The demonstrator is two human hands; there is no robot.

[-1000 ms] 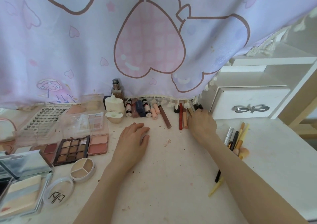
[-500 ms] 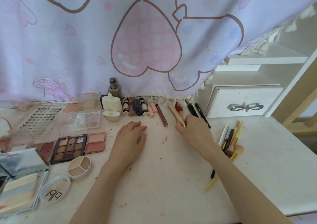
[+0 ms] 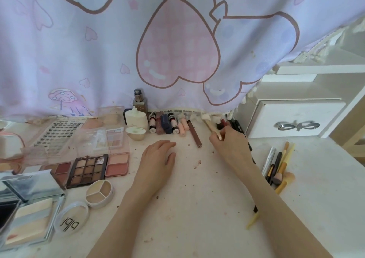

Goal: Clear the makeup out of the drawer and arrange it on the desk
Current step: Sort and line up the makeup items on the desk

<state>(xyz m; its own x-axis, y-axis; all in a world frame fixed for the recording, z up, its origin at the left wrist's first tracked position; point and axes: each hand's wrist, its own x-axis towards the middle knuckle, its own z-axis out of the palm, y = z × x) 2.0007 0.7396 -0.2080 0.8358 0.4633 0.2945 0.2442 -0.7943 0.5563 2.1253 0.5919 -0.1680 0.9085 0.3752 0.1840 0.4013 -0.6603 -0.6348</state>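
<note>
My right hand (image 3: 231, 146) pinches the near end of a cream-coloured pencil (image 3: 212, 128) that slants back-left toward the curtain hem. Right beside it lie a dark red pencil (image 3: 223, 122) and black liners (image 3: 238, 126), partly hidden by the hand. My left hand (image 3: 158, 160) rests flat on the white desk (image 3: 197, 208), fingers relaxed. A row of lipsticks and glosses (image 3: 167, 125) lies along the back, with a brown gloss tube (image 3: 195, 136) to its right. The small white drawer (image 3: 294, 119) with a bow handle stands shut at the right.
Eyeshadow and blush palettes (image 3: 88, 169), a lash tray (image 3: 59, 133), powder compacts (image 3: 27, 218) and a round concealer pot (image 3: 99, 193) fill the left. Brushes and pens (image 3: 276, 165) lie at the right. A foundation bottle (image 3: 139, 101) stands at the back. A pink curtain (image 3: 177, 40) hangs behind.
My right hand drew back from the curtain hem with the cream pencil pinched and turned it to slant back-left. The left hand stayed flat on the desk.
</note>
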